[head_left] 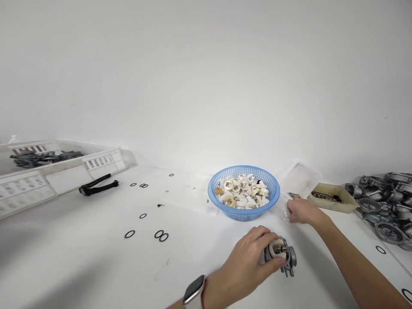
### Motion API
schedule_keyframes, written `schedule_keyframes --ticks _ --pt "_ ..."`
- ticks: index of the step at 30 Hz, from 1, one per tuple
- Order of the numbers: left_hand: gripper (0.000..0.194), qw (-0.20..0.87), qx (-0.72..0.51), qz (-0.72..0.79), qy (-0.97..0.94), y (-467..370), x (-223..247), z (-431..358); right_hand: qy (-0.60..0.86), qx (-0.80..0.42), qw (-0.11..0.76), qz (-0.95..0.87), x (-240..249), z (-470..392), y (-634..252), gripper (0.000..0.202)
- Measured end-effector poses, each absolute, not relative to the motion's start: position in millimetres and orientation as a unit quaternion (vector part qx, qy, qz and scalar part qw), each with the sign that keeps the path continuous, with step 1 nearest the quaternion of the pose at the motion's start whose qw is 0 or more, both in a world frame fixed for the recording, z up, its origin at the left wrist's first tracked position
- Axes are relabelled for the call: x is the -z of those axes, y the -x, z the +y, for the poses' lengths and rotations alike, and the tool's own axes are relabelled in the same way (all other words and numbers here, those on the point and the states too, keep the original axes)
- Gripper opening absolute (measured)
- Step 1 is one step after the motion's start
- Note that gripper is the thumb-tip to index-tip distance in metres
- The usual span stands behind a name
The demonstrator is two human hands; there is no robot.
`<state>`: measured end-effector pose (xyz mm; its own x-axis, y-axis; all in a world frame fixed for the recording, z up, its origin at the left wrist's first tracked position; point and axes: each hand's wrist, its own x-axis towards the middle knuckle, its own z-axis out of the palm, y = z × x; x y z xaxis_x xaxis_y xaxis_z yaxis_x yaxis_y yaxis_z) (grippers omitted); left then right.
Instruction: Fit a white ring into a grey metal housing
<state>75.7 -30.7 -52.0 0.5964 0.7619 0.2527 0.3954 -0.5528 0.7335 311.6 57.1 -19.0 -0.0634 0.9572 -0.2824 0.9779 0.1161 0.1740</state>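
Note:
My left hand (pixel 249 262), with a watch on the wrist, is wrapped round a grey metal carburetor-like part (pixel 289 256) above the white table. A white ring-shaped piece and brass-coloured bits show in the part's open side. Farther right and back, my right hand (pixel 301 211) has its fingers closed at a clear bubbly plastic bag (pixel 282 208); what it holds, if anything, is hidden. Just behind those fingers lie small metal pieces (pixel 293 195). The blue basket (pixel 243 214), left of the bag, holds many white and some yellowish plastic pieces (pixel 243 191).
At the right, a tan box (pixel 349 201) of small parts stands beside piled metal parts (pixel 389 210). A clear tray (pixel 301 178) leans near the wall. Black rings (pixel 129 234), a black tool (pixel 98 185) and a white crate (pixel 67 178) are at left.

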Motion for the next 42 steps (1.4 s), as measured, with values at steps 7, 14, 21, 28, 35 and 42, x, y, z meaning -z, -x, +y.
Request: schedule_keyframes --ticks 7,14,21,28,35,42 --pt "0.026 0.317 -0.283 0.347 -0.836 -76 50 -31 -0.668 0.049 0.170 0.722 18 54 -314 0.021" --pt "0.024 0.320 -0.293 0.341 -0.834 -78 50 -31 -0.664 0.110 0.047 0.738 -3 52 -338 0.016" --pt "0.021 0.313 -0.304 0.344 -0.832 -80 55 -30 -0.607 0.216 -0.154 0.749 -34 17 -336 0.007" --pt "0.025 0.308 -0.310 0.345 -0.830 -83 59 -30 -0.568 0.318 -0.299 0.698 4 -27 -314 0.026" --pt "0.018 0.310 -0.331 0.341 -0.823 -84 59 -31 -0.569 0.359 -0.417 0.610 43 -43 -300 0.037" --pt "0.024 0.315 -0.338 0.322 -0.826 -82 65 -28 -0.552 0.399 -0.488 0.547 73 -41 -291 0.040"
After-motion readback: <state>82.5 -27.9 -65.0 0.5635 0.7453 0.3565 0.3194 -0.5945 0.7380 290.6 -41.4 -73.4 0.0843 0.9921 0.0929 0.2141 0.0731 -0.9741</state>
